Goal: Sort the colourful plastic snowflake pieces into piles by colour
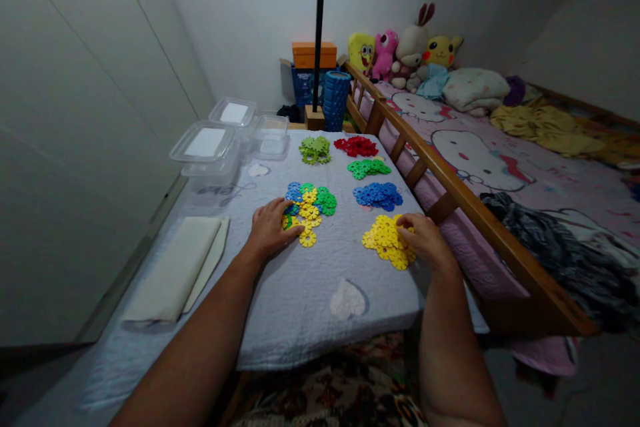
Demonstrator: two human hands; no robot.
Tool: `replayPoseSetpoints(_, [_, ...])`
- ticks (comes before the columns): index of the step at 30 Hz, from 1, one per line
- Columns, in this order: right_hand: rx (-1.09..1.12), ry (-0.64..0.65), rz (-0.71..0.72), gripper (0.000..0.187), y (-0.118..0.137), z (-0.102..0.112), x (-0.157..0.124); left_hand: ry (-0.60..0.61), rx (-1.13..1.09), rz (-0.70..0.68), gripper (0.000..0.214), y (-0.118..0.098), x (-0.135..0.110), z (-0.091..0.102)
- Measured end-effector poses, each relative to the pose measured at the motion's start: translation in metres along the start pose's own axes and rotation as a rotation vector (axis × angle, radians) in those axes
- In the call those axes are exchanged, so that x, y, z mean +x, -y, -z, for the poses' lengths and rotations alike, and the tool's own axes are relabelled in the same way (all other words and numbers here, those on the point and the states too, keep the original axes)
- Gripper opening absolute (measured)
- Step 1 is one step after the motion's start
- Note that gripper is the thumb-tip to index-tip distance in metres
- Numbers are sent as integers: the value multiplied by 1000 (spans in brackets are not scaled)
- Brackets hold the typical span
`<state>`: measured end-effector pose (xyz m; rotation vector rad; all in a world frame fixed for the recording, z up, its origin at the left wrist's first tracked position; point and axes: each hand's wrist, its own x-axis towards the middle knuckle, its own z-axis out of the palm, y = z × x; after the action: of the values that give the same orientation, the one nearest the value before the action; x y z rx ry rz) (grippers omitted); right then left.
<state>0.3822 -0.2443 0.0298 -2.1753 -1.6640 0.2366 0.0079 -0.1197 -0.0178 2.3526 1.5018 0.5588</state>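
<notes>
Notched, flower-shaped plastic discs lie in piles on a cloth-covered table. My left hand (273, 225) rests at the left side of a mixed pile (311, 203) of blue, green and yellow discs, its thumb and fingers spread around the edge. At the right, my right hand (424, 237) is at the yellow pile (387, 240), with thumb and fingertips drawn together over its discs. Whatever lies between those fingertips is hidden. Beyond the yellow pile are a blue pile (379, 195), a green pile (369, 169), a red pile (356, 145) and a light green pile (315, 149).
Clear plastic boxes (210, 147) with lids stand at the back left. A folded beige cloth (173, 270) lies at the left. Along the right runs a wooden bed rail (435, 180). A black pole (319, 27) rises behind the table (300, 307).
</notes>
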Motion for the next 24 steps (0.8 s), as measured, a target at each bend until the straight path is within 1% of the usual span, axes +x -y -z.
replayPoseSetpoints(2, [9,-6,10,20,10,2,4,2,-4,4,67,0,0,0])
replayPoseSetpoints(4, [17,9,46,19,28,2,10,-2,-9,9,66,0,0,0])
replayPoseSetpoints(6, [14,42,113,20,54,0,18,-10,-11,11,66,-1,0,-1])
replayPoseSetpoints(8, [0,91,195,21,83,-7,25,-18,-11,6,66,-1,0,-2])
replayPoseSetpoints(11, [-36,175,304,24,124,-27,39,-36,-10,2,65,-1,-1,-4])
replayPoseSetpoints(14, [-51,192,342,32,152,-58,54,-57,-10,-1,64,0,-1,-7])
replayPoseSetpoints(16, [-34,155,313,40,163,-80,63,-70,-10,1,65,1,0,-7])
replayPoseSetpoints(19, [-21,102,225,49,170,-108,70,-85,-12,11,66,1,0,-7])
replayPoseSetpoints(21, [-30,95,191,51,171,-120,70,-86,-14,17,67,0,1,-7])
replayPoseSetpoints(24, [-27,95,226,48,171,-128,67,-87,-18,21,69,-2,1,-6])
